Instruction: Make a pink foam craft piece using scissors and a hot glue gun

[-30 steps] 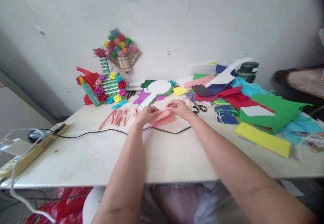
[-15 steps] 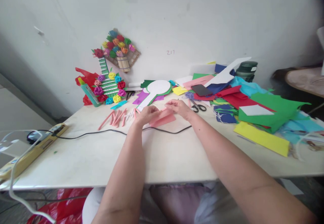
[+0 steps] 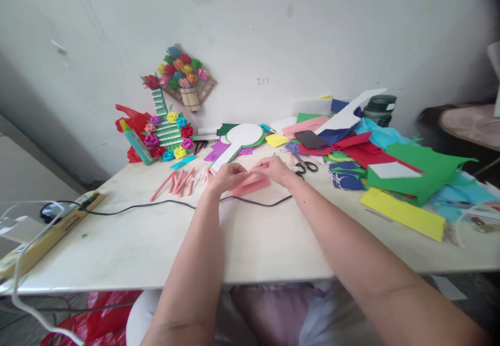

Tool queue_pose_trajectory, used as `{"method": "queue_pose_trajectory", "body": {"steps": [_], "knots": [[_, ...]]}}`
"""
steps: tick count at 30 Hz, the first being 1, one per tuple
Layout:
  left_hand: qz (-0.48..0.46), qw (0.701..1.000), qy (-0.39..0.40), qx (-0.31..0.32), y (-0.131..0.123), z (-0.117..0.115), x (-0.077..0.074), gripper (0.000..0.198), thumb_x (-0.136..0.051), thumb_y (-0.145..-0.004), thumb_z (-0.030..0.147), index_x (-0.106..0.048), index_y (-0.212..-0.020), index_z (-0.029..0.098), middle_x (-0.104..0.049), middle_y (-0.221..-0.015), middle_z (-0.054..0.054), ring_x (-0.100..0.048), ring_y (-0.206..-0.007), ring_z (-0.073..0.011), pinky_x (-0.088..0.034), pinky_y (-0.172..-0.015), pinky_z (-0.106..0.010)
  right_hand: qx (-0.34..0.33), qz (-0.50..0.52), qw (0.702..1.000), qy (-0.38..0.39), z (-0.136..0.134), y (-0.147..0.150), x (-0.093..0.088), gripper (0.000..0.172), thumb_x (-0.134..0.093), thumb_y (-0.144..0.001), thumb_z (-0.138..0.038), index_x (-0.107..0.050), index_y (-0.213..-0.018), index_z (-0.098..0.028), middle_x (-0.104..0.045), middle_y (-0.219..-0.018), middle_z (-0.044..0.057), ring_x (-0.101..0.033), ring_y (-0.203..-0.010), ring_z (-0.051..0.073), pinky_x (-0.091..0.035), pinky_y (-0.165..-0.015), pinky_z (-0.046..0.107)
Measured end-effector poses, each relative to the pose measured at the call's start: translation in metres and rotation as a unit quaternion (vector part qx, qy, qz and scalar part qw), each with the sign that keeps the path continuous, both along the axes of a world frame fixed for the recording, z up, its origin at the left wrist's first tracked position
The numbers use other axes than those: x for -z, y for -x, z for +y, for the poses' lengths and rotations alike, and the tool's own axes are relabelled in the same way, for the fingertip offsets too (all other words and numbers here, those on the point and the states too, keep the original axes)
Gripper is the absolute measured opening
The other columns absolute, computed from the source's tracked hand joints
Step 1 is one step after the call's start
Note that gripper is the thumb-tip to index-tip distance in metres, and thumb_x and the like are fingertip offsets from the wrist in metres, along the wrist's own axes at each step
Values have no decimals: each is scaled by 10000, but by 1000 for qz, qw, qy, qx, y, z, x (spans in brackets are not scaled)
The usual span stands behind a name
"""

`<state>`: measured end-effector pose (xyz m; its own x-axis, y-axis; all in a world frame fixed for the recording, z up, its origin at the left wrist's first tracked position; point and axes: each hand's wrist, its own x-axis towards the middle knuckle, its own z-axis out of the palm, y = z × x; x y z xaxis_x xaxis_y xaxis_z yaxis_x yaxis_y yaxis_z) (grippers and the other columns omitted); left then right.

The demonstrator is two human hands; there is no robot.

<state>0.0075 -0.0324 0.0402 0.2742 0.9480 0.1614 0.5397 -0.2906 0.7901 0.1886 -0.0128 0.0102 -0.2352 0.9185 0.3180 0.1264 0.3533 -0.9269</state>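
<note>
A piece of pink paper [image 3: 252, 185] is held between both hands above the middle of the table. The fingers of my left hand [image 3: 230, 175] pinch its left upper part. My right hand [image 3: 274, 170] pinches the upper edge, its fingertips close to those of the left. Several pink rolled strips [image 3: 180, 182] lie to the left of my hands. Behind them is a white round shape with a handle and a green border [image 3: 245, 135]. Black-handled scissors [image 3: 307, 167] rest just right of my right hand.
A black cable [image 3: 148, 206] crosses the table under my forearms from a yellow power strip [image 3: 70, 222]. Flower-decorated crafts [image 3: 169, 132] and a glue bottle [image 3: 137, 143] stand at the back left. Coloured sheets [image 3: 410, 163], a phone [image 3: 310, 139] and a dark container [image 3: 379, 109] are at the right.
My right hand has shifted slightly left and down, bringing its fingertips closer to my left hand. The pink paper's upper part is now more covered by the fingers.
</note>
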Motion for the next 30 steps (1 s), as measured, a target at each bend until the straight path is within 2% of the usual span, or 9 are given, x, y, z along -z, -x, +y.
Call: {"method": "queue_pose_trajectory", "body": {"steps": [4, 9, 13, 17, 20, 26, 30], "knots": [[-80, 997, 21, -11, 4, 1, 1, 380, -722, -552, 465, -649, -684, 116, -499, -506, 16, -378, -448, -60, -257, -425, -199, 9, 17, 1000, 10, 0, 0, -1, 241, -718, -590, -339, -710, -694, -122, -672, -658, 36, -579, -622, 135, -433, -619, 255], [-136, 990, 19, -24, 11, 8, 8, 385, -746, -547, 443, -696, -743, 115, -562, -554, -6, -416, -471, -65, -276, -433, -196, -31, 69, 996, 46, 4, -1, 2, 260, -740, -577, -315, -729, -773, -145, -695, -735, 42, -607, -678, 133, -460, -682, 264], [-207, 978, 23, -11, 17, 13, 14, 338, -752, -561, 419, -693, -721, 128, -581, -561, -4, -436, -467, -61, -285, -431, -189, -44, 101, 992, 65, 6, -1, 2, 273, -753, -561, -283, -731, -799, -153, -694, -737, 36, -605, -679, 120, -469, -707, 272], [-276, 960, 40, 8, 21, 16, 16, 320, -783, -532, 374, -697, -716, 128, -629, -618, -25, -507, -515, -85, -352, -474, -203, -27, 149, 986, 70, 2, -1, -2, 272, -780, -503, -272, -732, -744, -155, -686, -716, 29, -600, -689, 123, -479, -744, 298], [-298, 953, 49, 12, 22, 16, 16, 320, -796, -514, 357, -706, -713, 123, -637, -616, -34, -530, -526, -99, -376, -491, -215, -33, 188, 978, 81, -2, 0, -6, 249, -794, -469, -261, -729, -690, -165, -678, -691, 20, -594, -679, 120, -484, -746, 304], [-312, 948, 65, 3, 21, 15, 14, 313, -804, -498, 339, -709, -700, 120, -619, -568, -25, -494, -456, -85, -329, -427, -212, -67, 227, 967, 92, -1, -1, -5, 224, -793, -469, -225, -729, -680, -181, -659, -645, 2, -594, -666, 122, -482, -721, 303], [-335, 940, 69, 1, 22, 15, 14, 290, -819, -472, 301, -711, -681, 131, -654, -629, -36, -548, -536, -102, -389, -500, -216, -64, 207, 973, 85, -1, -2, -4, 206, -782, -490, -226, -725, -682, -179, -645, -613, -3, -579, -631, 112, -463, -690, 290]]}}
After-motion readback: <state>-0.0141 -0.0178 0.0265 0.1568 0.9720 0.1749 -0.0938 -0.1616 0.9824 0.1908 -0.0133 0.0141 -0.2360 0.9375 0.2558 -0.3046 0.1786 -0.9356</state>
